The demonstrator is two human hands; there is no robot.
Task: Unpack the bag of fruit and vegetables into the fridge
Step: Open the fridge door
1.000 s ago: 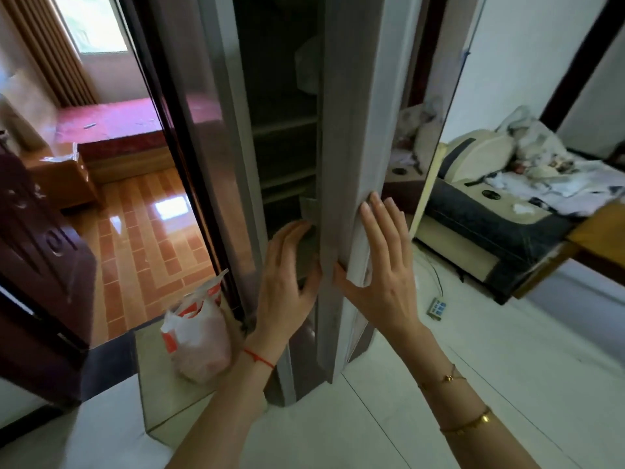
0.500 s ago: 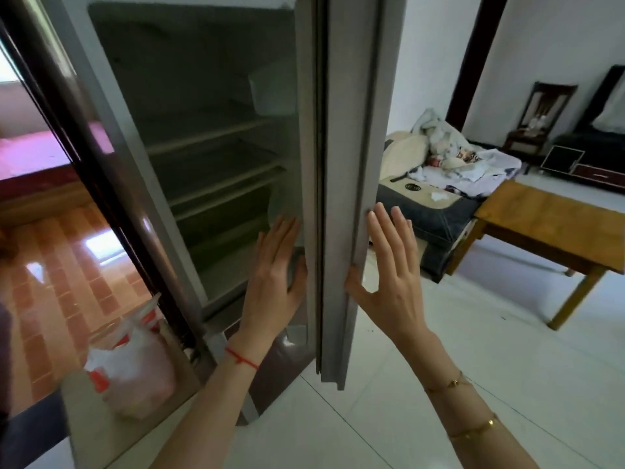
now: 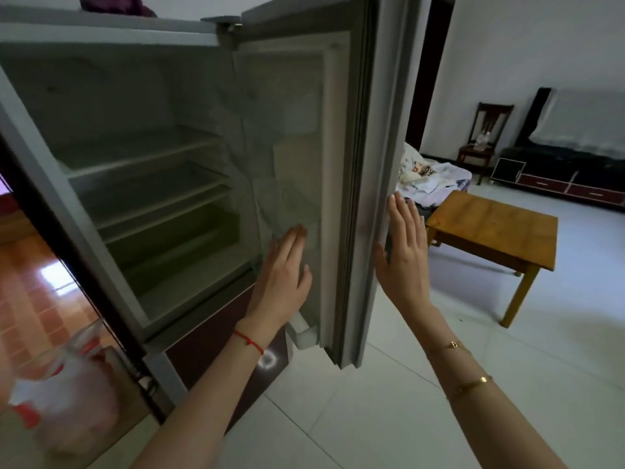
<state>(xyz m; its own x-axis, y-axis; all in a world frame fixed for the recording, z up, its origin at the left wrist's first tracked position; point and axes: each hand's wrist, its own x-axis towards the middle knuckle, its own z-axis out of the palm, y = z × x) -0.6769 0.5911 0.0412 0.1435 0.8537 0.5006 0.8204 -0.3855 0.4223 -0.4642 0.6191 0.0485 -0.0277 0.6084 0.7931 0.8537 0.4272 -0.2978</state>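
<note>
The grey fridge (image 3: 40,184) stands open, its bare shelves (image 3: 148,164) showing inside. Its door (image 3: 341,170) is swung out to the right. My left hand (image 3: 284,279) lies flat with straight fingers against the door's inner lining. My right hand (image 3: 404,255) is flat with straight fingers against the door's outer edge. Neither hand holds anything. A white and red plastic bag (image 3: 64,401) with pale contents sits at the lower left beside the fridge, blurred.
A low wooden table (image 3: 493,228) stands to the right of the door on white floor tiles. Behind it are a heap of bedding (image 3: 429,174), a dark chair (image 3: 487,137) and a dark cabinet (image 3: 568,170). Shiny orange floor tiles (image 3: 37,292) lie at left.
The fridge door has swung wide open to the right under both hands, and the whole interior now shows. The view has turned right and the bag has slid to the lower left corner.
</note>
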